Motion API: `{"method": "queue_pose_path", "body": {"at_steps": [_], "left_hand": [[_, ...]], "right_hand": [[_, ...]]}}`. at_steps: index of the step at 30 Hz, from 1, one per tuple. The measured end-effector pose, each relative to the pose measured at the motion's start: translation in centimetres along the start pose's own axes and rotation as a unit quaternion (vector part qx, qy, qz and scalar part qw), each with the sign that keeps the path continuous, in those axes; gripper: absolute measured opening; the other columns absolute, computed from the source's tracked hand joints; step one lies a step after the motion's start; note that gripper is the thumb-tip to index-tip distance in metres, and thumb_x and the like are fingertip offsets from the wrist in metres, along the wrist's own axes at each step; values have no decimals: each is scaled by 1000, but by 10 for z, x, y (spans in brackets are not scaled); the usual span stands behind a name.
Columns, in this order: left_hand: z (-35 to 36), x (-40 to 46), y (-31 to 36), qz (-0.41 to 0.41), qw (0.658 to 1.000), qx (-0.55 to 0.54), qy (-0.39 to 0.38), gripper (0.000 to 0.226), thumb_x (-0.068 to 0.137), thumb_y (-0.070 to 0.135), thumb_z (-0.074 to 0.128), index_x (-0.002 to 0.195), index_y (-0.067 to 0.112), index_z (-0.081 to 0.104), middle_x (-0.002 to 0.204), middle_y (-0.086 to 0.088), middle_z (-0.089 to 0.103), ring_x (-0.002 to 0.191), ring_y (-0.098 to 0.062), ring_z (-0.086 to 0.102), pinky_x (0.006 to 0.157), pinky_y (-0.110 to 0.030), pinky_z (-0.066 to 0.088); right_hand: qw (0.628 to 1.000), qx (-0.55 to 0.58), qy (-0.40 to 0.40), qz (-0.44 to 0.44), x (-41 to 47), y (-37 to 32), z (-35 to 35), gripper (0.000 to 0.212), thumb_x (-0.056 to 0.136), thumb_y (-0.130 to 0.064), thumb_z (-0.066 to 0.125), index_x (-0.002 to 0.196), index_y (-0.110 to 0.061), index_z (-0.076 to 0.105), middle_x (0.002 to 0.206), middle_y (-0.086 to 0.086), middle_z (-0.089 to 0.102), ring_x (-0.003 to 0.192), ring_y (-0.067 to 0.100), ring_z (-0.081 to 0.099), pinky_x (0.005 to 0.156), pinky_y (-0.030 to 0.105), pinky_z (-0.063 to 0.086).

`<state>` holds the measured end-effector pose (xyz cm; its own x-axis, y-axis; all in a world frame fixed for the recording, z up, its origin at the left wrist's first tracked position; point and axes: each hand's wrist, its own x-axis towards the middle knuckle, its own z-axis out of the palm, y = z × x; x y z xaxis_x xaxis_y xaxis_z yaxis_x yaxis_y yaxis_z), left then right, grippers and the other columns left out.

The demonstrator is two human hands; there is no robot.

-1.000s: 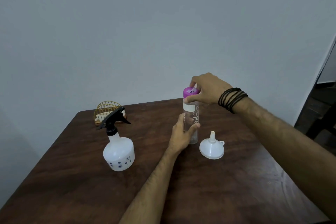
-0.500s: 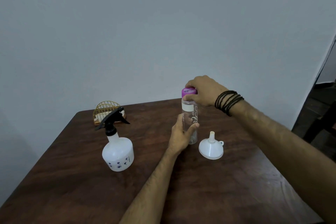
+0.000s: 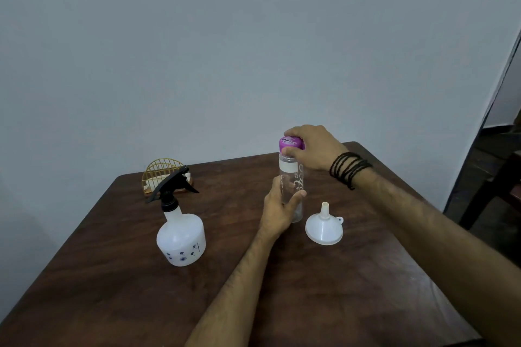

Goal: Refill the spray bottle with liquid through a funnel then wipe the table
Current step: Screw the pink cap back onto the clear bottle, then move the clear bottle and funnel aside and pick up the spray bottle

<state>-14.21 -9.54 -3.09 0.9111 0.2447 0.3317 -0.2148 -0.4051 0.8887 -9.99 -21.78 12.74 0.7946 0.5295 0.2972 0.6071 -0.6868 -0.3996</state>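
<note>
while standing upright at the table's middle, clear bottle gripped low by left hand, fingers curled round its body; purple cap pinched from above by right hand. white funnel upside down just beside the bottle at 3 o'clock. spray bottle well apart at 9 o'clock, wire holder behind it at 11 o'clock.

A clear water bottle stands upright on the dark wooden table. The left hand grips its lower body; the right hand curls round its purple cap. Just right of the bottle, a white funnel sits spout-up. Well to the bottle's left stands the spray bottle, a gold wire rack behind it.
</note>
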Motion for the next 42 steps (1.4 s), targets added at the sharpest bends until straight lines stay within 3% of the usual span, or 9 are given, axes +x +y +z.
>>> {"method": "queue_pose_path", "body": {"at_steps": [5, 10, 15, 20, 25, 30, 33, 39, 42], "left_hand": [[3, -1, 2, 10, 1000, -2, 19, 40, 93, 41, 68, 123, 20, 51, 118, 4, 67, 106, -3, 64, 81, -9, 47], [3, -2, 6, -3, 1000, 3, 9, 45, 93, 42, 68, 126, 19, 48, 122, 4, 64, 106, -2, 62, 80, -7, 46], [5, -1, 6, -10, 1000, 15, 12, 48, 92, 43, 69, 127, 17, 46, 122, 4, 62, 105, -1, 60, 77, -6, 44], [14, -1, 3, -17, 998, 17, 52, 43, 91, 35, 71, 122, 16, 49, 116, 2, 66, 102, -5, 64, 81, -17, 49], [17, -2, 5, -20, 997, 13, 67, 39, 89, 26, 74, 118, 14, 50, 109, 2, 66, 93, 2, 62, 71, -5, 45], [12, -6, 4, -18, 997, 4, 79, 55, 81, 34, 84, 119, 14, 49, 107, 4, 68, 92, 2, 65, 70, -6, 49], [12, -12, -11, -31, 998, 20, 49, 60, 81, 29, 83, 130, 19, 49, 116, 7, 67, 102, -2, 66, 85, -21, 57], [15, -15, -19, -58, 995, 68, 53, 58, 79, 26, 83, 128, 18, 53, 116, 4, 68, 104, -12, 66, 93, -37, 56], [18, -9, -18, -79, 992, 90, 48, 55, 79, 33, 82, 124, 21, 52, 116, 5, 68, 103, -14, 66, 92, -38, 56]], "right_hand": [[984, -7, 158, 76, -7, -8, 32, 60, 81, -61, 69, 118, -14, 60, 109, 4, 58, 96, 21, 61, 78, 29, 49], [990, -6, 122, 68, -1, -5, 16, 62, 74, -67, 72, 106, -16, 60, 100, 1, 62, 91, 20, 60, 76, 32, 50], [996, 81, 24, 41, -2, 11, 8, 60, 88, -44, 70, 139, -17, 52, 132, 4, 61, 112, 21, 61, 98, 33, 49], [984, 52, 153, 74, -8, 3, 34, 52, 83, -46, 73, 125, -18, 59, 118, 3, 63, 104, 19, 61, 86, 29, 48], [968, 51, 211, 126, -12, -9, 44, 53, 80, -52, 71, 119, -19, 56, 115, 0, 60, 103, 20, 61, 84, 34, 47], [971, 152, 158, 99, -25, 10, 37, 81, 71, -75, 68, 132, -26, 47, 117, -12, 62, 102, 7, 61, 86, 30, 47], [959, 186, 179, 113, -55, 31, 56, 83, 76, -81, 56, 140, -30, 38, 131, -12, 55, 116, 7, 55, 96, 38, 49], [972, 166, 65, 151, -107, 76, 116, 85, 75, -57, 73, 145, -25, 35, 145, -9, 45, 130, 11, 48, 106, 37, 44], [982, 116, 13, 146, -105, 94, 134, 63, 84, -43, 70, 138, -19, 47, 138, -4, 54, 129, 17, 51, 104, 32, 42]]}}
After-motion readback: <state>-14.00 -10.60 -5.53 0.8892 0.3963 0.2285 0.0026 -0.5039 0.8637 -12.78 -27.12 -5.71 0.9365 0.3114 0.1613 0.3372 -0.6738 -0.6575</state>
